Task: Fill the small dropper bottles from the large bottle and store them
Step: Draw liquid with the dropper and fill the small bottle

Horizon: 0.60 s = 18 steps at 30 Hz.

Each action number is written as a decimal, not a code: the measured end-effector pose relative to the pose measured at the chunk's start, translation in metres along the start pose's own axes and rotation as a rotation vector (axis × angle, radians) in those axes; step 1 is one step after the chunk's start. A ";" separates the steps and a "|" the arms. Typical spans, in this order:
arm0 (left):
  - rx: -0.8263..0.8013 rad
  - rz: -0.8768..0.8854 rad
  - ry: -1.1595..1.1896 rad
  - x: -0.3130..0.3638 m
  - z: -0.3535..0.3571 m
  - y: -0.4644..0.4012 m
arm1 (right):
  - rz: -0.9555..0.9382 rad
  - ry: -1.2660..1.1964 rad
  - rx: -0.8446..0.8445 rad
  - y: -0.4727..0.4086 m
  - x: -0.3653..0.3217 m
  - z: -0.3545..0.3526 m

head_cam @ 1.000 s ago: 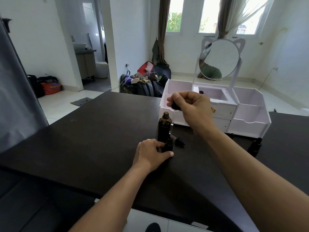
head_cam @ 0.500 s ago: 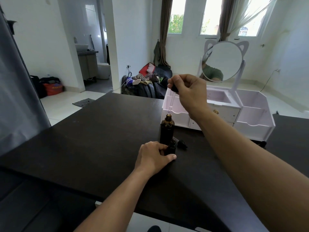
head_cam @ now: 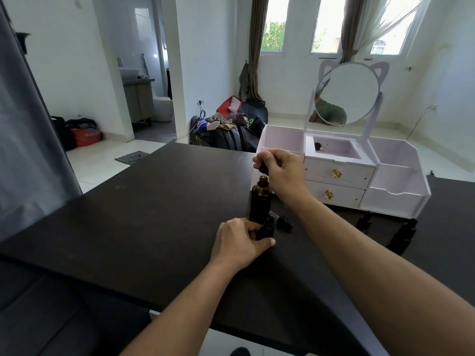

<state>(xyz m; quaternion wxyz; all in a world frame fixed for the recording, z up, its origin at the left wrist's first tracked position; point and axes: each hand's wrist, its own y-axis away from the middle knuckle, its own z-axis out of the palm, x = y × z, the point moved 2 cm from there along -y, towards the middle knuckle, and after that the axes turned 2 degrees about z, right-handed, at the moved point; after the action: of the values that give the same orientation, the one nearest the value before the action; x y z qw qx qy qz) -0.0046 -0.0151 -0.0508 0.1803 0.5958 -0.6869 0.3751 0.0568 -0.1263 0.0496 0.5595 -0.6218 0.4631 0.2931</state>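
The large amber bottle (head_cam: 260, 201) stands open and upright on the dark table (head_cam: 154, 227). My right hand (head_cam: 282, 173) hovers just above its neck, pinching the black bulb of a dropper (head_cam: 263, 170). My left hand (head_cam: 241, 242) grips a small dark dropper bottle (head_cam: 267, 228) standing right in front of the large one. A loose black dropper cap (head_cam: 284, 222) lies on the table beside them. Two more small dark bottles (head_cam: 403, 235) stand to the right, in front of the organizer.
A white organizer (head_cam: 395, 191) with two drawers, open compartments and a cat-ear mirror (head_cam: 347, 93) sits at the table's far right; a small dark item lies in its top tray. Bags are piled on the floor beyond the table. The table's near edge is close to me.
My right hand had lifted the dropper high above the large bottle; it has since come back down to just over the neck. My left hand stays on the small bottle.
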 end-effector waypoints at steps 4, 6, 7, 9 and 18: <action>-0.001 0.002 -0.003 -0.001 0.001 0.000 | 0.009 0.001 0.013 0.001 0.006 0.004; 0.000 0.007 -0.004 -0.001 0.001 0.000 | 0.005 0.006 0.023 0.000 0.008 0.004; 0.000 0.009 -0.004 -0.001 0.001 0.000 | 0.005 0.012 0.027 0.000 0.008 0.004; 0.002 0.013 -0.005 -0.001 0.001 0.000 | 0.007 0.019 0.033 0.000 0.008 0.004; -0.010 -0.003 0.003 0.000 0.000 0.000 | 0.018 0.005 0.040 0.001 0.010 0.005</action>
<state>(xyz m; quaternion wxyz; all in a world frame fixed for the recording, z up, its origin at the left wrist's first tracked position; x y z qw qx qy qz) -0.0047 -0.0150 -0.0505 0.1850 0.5951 -0.6877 0.3724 0.0610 -0.1240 0.0396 0.5680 -0.6071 0.4757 0.2872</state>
